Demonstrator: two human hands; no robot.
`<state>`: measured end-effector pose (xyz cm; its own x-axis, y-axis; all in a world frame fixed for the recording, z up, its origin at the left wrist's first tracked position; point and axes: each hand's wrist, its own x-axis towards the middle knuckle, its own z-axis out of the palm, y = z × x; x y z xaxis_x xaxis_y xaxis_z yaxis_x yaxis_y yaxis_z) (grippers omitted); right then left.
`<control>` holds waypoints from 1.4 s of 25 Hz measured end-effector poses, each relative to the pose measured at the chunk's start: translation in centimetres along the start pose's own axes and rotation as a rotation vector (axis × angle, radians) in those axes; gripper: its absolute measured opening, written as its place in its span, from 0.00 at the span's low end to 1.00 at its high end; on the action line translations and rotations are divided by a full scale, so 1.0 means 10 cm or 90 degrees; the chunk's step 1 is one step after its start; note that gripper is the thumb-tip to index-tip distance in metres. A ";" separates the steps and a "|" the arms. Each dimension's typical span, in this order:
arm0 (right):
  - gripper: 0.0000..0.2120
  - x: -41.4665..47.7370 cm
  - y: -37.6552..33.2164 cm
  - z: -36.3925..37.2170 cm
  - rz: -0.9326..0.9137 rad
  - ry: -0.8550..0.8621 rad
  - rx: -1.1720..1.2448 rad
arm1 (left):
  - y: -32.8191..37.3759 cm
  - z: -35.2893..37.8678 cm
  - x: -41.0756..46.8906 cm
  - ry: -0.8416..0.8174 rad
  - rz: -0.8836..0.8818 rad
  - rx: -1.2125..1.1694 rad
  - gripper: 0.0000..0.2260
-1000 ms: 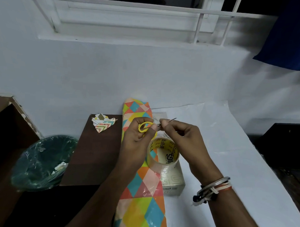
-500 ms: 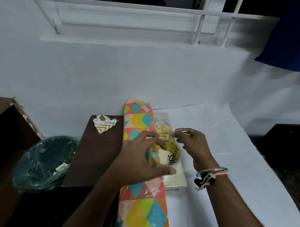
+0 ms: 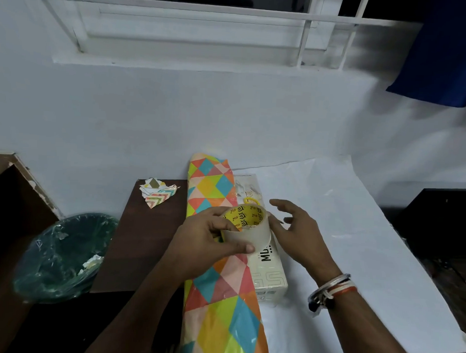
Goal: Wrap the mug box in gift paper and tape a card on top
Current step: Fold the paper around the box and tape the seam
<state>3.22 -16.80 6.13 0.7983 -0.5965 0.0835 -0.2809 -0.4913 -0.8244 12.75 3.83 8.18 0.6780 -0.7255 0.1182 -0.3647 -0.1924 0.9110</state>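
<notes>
My left hand (image 3: 206, 241) grips a roll of clear tape (image 3: 247, 225) with a yellow core and holds it lifted above the cream mug box (image 3: 269, 275). The box lies flat on the white sheet. My right hand (image 3: 296, 228) hovers just right of the roll with fingers spread and holds nothing. A roll of gift paper (image 3: 217, 294) with coloured triangles lies along the box's left side. Behind the tape, a yellow-handled pair of scissors (image 3: 251, 199) and a clear packet rest on the far end of the box.
A white sheet (image 3: 356, 246) covers the table on the right. Scraps of patterned paper (image 3: 158, 193) lie on the brown tabletop (image 3: 145, 239) at the left. A green bin (image 3: 62, 255) lined with plastic stands lower left. The white wall is close behind.
The scissors left my hands and now lie on the box. My left hand took hold of the tape roll and lifted it. My right hand opened and moved beside the roll.
</notes>
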 end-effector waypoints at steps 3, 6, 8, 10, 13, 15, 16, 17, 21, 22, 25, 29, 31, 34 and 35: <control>0.06 -0.08 -0.17 -0.09 -0.074 0.010 0.019 | 0.01 -0.02 0.01 -0.026 0.000 -0.001 0.15; 0.07 -0.28 -0.30 -0.21 -0.107 0.056 -0.048 | -0.02 -0.03 0.01 -0.045 -0.006 0.004 0.15; 0.05 -0.54 -0.39 -0.29 -0.246 0.099 -0.119 | -0.03 -0.02 0.00 -0.037 0.003 0.019 0.15; 0.04 -0.86 -0.49 -0.29 -0.402 -0.006 -0.182 | -0.02 -0.02 -0.01 -0.026 0.026 0.066 0.13; 0.13 -1.08 -0.53 -0.14 -0.501 -0.181 -0.368 | 0.03 0.00 -0.03 -0.016 0.036 0.153 0.14; 0.15 -1.16 -0.54 0.01 -0.495 -0.211 -0.493 | 0.08 0.01 -0.05 -0.023 0.035 0.157 0.13; 0.15 -1.17 -0.56 0.05 -0.486 -0.218 -0.507 | 0.10 0.02 -0.07 -0.030 0.033 0.146 0.11; 0.13 -1.18 -0.60 0.04 -0.480 -0.214 -0.482 | 0.11 0.03 -0.08 -0.040 0.033 0.136 0.10; 0.13 -0.95 -0.51 -0.23 -0.418 -0.027 -0.330 | 0.08 0.02 -0.10 -0.058 0.059 0.079 0.17; 0.18 -0.87 -0.45 -0.28 -0.397 -0.047 -0.368 | 0.08 0.00 -0.11 -0.073 0.050 0.069 0.23; 0.13 -0.78 -0.24 -0.30 -0.388 -0.124 -0.450 | 0.06 -0.06 -0.11 -0.132 0.024 0.065 0.34; 0.08 -0.81 -0.22 -0.39 -0.379 -0.096 -0.455 | 0.03 -0.03 -0.09 -0.180 0.002 0.149 0.39; 0.09 -0.84 -0.24 -0.44 -0.387 -0.086 -0.465 | 0.03 -0.03 -0.09 -0.195 0.002 0.172 0.38; 0.09 -0.90 -0.31 -0.48 -0.385 -0.087 -0.489 | 0.02 -0.03 -0.11 -0.204 0.017 0.218 0.38; 0.09 -0.92 -0.34 -0.49 -0.385 -0.092 -0.501 | 0.01 -0.02 -0.11 -0.207 0.017 0.226 0.38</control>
<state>-5.81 -12.78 10.88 0.9660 -0.0501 0.2535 -0.0371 -0.9977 -0.0560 12.07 4.79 8.27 0.4511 -0.8915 -0.0420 -0.6128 -0.3436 0.7116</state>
